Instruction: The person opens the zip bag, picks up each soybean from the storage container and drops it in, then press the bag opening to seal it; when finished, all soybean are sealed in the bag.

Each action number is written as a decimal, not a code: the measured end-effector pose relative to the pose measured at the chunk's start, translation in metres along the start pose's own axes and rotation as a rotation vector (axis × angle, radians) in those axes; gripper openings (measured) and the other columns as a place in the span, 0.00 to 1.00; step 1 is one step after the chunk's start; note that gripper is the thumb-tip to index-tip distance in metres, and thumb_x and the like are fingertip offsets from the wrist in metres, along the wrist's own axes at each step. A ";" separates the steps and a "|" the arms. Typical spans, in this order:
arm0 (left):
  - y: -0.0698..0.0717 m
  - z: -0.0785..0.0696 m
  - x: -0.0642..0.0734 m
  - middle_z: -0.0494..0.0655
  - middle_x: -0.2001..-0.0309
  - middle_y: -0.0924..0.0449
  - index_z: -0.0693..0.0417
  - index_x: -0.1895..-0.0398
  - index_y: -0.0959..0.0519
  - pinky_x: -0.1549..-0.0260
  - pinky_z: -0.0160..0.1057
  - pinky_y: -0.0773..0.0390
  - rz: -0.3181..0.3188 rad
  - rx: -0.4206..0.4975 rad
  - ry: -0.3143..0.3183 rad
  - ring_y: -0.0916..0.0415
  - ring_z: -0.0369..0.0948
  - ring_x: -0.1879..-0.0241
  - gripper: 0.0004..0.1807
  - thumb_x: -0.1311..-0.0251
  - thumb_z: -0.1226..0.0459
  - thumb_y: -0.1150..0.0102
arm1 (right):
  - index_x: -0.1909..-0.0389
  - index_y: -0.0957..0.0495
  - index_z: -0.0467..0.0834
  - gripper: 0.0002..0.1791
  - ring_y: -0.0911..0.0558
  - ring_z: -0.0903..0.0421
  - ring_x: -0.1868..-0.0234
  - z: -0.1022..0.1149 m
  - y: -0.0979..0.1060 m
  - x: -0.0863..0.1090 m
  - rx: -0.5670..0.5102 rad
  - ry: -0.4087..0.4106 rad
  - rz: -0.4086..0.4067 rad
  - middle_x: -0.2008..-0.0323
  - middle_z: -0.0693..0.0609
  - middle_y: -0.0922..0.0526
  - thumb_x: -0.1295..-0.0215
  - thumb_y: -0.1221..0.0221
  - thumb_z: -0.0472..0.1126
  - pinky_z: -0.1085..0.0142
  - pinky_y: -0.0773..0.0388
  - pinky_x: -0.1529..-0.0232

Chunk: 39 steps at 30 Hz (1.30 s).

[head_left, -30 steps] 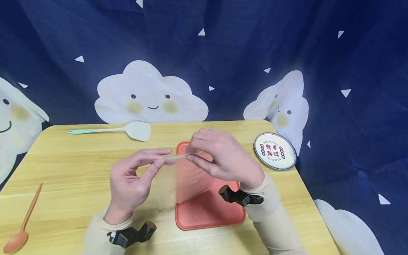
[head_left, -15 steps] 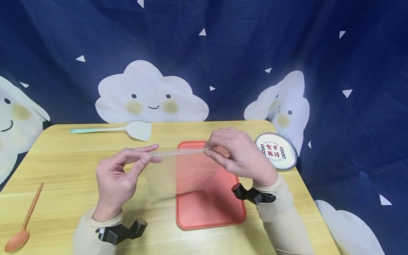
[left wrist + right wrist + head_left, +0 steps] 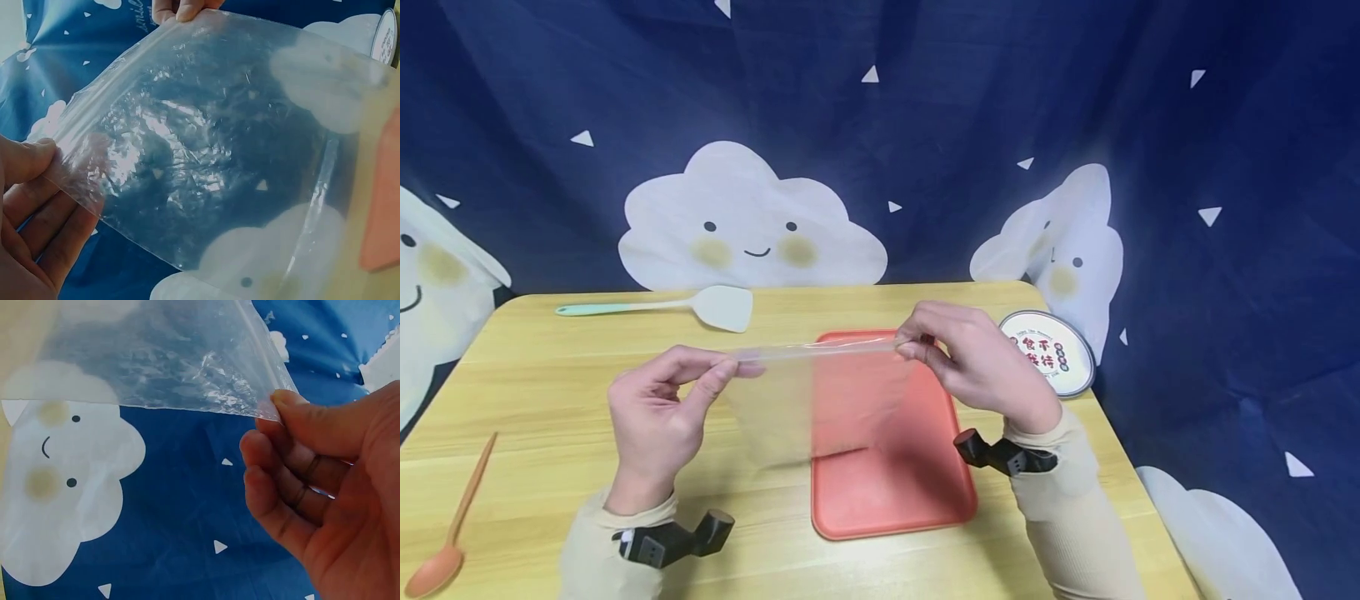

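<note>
Between both hands a clear plastic zip bag [image 3: 842,400] is stretched out flat, its top edge level and its body hanging down. My left hand [image 3: 658,417] pinches one top corner between thumb and fingers, also seen close in the left wrist view, where the bag [image 3: 187,144] looks wrinkled and shiny. The opposite top corner is pinched by my right hand [image 3: 981,362]; in the right wrist view its thumb presses the bag [image 3: 187,369] against the index finger. Nothing shows inside the bag. Below it lies a red tray [image 3: 895,508], partly seen through the plastic.
A white spatula [image 3: 722,308] with a mint handle lies at the table's back left. An orange spoon [image 3: 437,571] rests at the front left. Near the right edge is a round plate [image 3: 1060,367] with printed characters, partly behind my right hand. A blue cloud-patterned curtain [image 3: 925,125] stands behind.
My hands have moved apart, the left one leftward and the right one rightward, drawing the bag's top edge from short and bunched to wide and taut. Both keep their pinch.
</note>
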<state>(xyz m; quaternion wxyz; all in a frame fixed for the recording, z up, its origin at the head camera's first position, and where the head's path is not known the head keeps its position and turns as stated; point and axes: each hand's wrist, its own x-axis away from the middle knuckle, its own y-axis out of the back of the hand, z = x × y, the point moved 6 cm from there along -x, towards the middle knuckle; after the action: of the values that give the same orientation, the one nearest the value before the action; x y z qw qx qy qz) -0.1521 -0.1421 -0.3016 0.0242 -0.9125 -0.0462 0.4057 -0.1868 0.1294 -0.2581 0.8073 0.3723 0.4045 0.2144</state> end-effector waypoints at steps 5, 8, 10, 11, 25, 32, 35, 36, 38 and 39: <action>0.001 0.001 0.000 0.58 0.73 0.15 0.77 0.72 0.20 0.88 0.21 0.39 0.003 0.003 -0.003 0.15 0.40 0.71 0.05 0.51 0.87 0.41 | 0.68 0.19 0.44 0.08 0.24 0.64 0.70 -0.002 0.000 0.001 -0.021 -0.001 -0.013 0.70 0.59 0.20 0.41 0.34 0.28 0.71 0.23 0.70; 0.001 0.002 0.000 0.58 0.73 0.15 0.77 0.73 0.20 0.79 0.21 0.27 0.011 0.012 -0.009 0.15 0.40 0.70 0.06 0.52 0.88 0.42 | 0.68 0.19 0.44 0.07 0.25 0.64 0.70 -0.002 -0.001 0.000 -0.016 0.010 -0.012 0.70 0.59 0.20 0.41 0.34 0.28 0.72 0.24 0.70; 0.001 0.002 0.001 0.58 0.73 0.15 0.78 0.73 0.20 0.75 0.24 0.23 0.014 0.026 -0.013 0.15 0.40 0.69 0.06 0.52 0.89 0.43 | 0.67 0.19 0.43 0.07 0.25 0.64 0.70 -0.002 -0.002 0.000 -0.022 0.008 -0.013 0.70 0.59 0.20 0.41 0.34 0.29 0.72 0.24 0.70; 0.001 0.003 0.000 0.58 0.73 0.15 0.78 0.73 0.20 0.75 0.24 0.23 0.013 0.025 -0.014 0.15 0.40 0.69 0.06 0.51 0.89 0.43 | 0.67 0.19 0.43 0.07 0.25 0.64 0.70 -0.003 -0.002 0.000 -0.031 0.006 -0.016 0.70 0.59 0.20 0.40 0.34 0.29 0.72 0.24 0.70; 0.020 -0.008 -0.004 0.67 0.73 0.17 0.87 0.66 0.24 0.75 0.32 0.16 -0.046 0.241 0.033 0.15 0.47 0.73 0.05 0.48 0.89 0.46 | 0.59 0.16 0.42 0.10 0.20 0.64 0.66 0.015 -0.001 -0.010 -0.223 0.016 -0.075 0.66 0.58 0.16 0.40 0.33 0.29 0.70 0.20 0.66; 0.056 -0.023 -0.001 0.60 0.78 0.17 0.88 0.68 0.25 0.92 0.28 0.33 -0.153 0.179 0.068 0.22 0.39 0.86 0.05 0.50 0.89 0.45 | 0.56 0.18 0.38 0.08 0.15 0.54 0.71 0.020 -0.032 -0.029 -0.635 -0.089 0.033 0.70 0.51 0.16 0.33 0.40 0.28 0.61 0.14 0.67; 0.075 -0.012 0.002 0.56 0.79 0.17 0.86 0.67 0.23 0.95 0.29 0.39 -0.191 0.031 0.185 0.30 0.37 0.90 0.05 0.48 0.87 0.41 | 0.52 0.21 0.35 0.10 0.15 0.48 0.73 0.009 -0.058 -0.036 -0.821 -0.220 0.067 0.69 0.44 0.17 0.32 0.42 0.27 0.55 0.13 0.69; 0.080 -0.005 0.003 0.55 0.79 0.17 0.84 0.66 0.23 0.96 0.29 0.40 -0.194 -0.015 0.241 0.31 0.37 0.91 0.05 0.47 0.86 0.40 | 0.52 0.22 0.34 0.10 0.15 0.46 0.73 0.003 -0.067 -0.038 -0.864 -0.267 0.074 0.68 0.43 0.17 0.32 0.42 0.27 0.53 0.13 0.69; 0.088 0.012 0.005 0.55 0.79 0.17 0.82 0.64 0.22 0.98 0.32 0.40 -0.176 -0.100 0.360 0.31 0.39 0.92 0.06 0.44 0.82 0.38 | 0.51 0.24 0.34 0.10 0.15 0.44 0.73 -0.011 -0.088 -0.042 -0.907 -0.363 0.082 0.68 0.40 0.19 0.32 0.43 0.28 0.50 0.13 0.69; 0.091 0.022 0.007 0.55 0.80 0.17 0.79 0.63 0.21 0.98 0.33 0.39 -0.154 -0.160 0.416 0.31 0.39 0.92 0.06 0.43 0.80 0.38 | 0.51 0.24 0.34 0.10 0.15 0.42 0.73 -0.019 -0.098 -0.044 -0.914 -0.404 0.087 0.68 0.40 0.19 0.32 0.43 0.28 0.49 0.13 0.69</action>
<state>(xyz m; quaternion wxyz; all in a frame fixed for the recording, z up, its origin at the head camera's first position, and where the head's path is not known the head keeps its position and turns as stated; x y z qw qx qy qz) -0.1580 -0.2322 -0.3287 -0.0083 -0.9693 -0.1418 0.2008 -0.2234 0.0476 -0.3196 0.9404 0.0309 0.0890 0.3269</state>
